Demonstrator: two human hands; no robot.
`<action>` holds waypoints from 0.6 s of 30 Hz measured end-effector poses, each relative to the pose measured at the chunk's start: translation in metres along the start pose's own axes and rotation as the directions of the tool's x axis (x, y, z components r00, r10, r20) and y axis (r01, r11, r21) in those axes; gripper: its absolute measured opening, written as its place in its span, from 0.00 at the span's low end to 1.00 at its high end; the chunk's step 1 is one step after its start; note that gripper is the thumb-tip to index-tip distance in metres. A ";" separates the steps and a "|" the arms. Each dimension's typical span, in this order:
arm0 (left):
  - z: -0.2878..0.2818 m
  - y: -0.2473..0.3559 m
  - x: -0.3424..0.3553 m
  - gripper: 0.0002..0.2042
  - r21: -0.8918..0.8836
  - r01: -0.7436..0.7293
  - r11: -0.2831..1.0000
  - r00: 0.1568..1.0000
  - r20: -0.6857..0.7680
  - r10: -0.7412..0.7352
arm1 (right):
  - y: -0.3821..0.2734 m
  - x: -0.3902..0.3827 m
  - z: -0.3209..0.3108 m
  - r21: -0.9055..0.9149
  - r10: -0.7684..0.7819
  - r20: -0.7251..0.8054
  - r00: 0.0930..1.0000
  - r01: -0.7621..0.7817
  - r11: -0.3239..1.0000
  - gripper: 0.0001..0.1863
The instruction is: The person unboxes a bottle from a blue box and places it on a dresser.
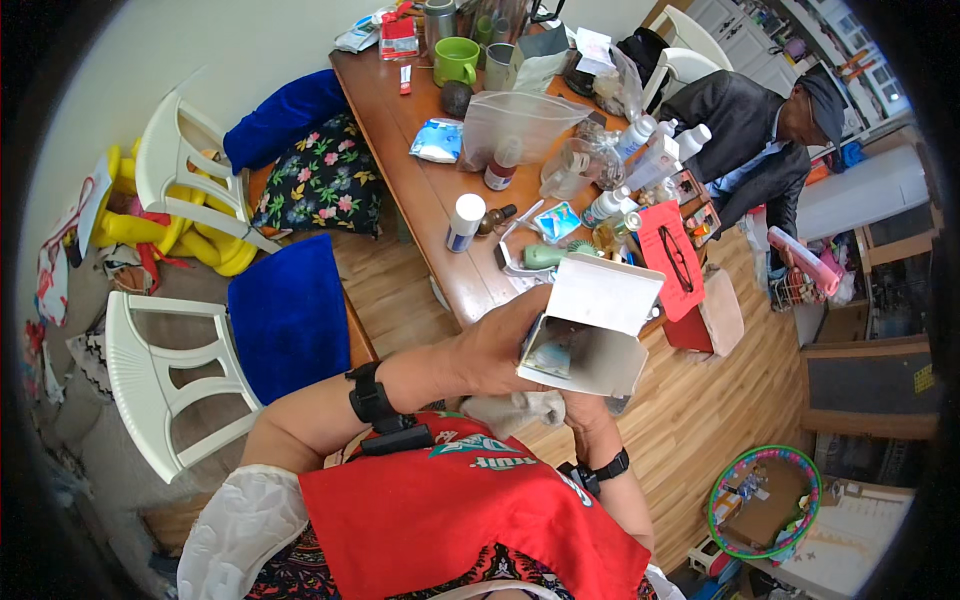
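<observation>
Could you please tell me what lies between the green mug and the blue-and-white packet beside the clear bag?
In the head view, a dark, rounded object lies there.

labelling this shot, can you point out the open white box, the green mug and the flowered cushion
Open white box (602,303), head view: on its raised flap.
Green mug (455,65), head view: on the outside of its body.
Flowered cushion (322,180), head view: near the middle of its printed face.

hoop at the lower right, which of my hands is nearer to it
Right. Your right hand, mostly hidden below the white box, is up and left of the hoop in view; your left hand, holding the box's left side, is farther off that way.
</observation>
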State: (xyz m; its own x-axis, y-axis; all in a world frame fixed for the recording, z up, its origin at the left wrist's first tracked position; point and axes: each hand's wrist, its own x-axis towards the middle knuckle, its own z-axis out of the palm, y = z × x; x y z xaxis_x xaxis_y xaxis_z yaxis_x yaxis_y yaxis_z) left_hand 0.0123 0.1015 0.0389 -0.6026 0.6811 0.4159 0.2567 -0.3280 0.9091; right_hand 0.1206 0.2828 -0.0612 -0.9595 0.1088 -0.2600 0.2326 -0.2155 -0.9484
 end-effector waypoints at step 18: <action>-0.032 0.006 -0.012 0.52 -0.273 0.276 0.922 0.958 0.155 -0.241 | -0.034 -0.009 0.001 0.228 -0.064 -0.119 0.991 0.090 0.969 0.30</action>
State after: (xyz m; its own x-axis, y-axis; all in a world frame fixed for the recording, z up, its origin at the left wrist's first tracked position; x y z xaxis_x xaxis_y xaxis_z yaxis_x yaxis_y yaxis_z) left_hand -0.0036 0.0707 0.0384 -0.5224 0.8330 0.1824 -0.1361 -0.2926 0.9465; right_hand 0.1214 0.2884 -0.0264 -0.9467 0.2371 -0.2181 0.1023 -0.4205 -0.9015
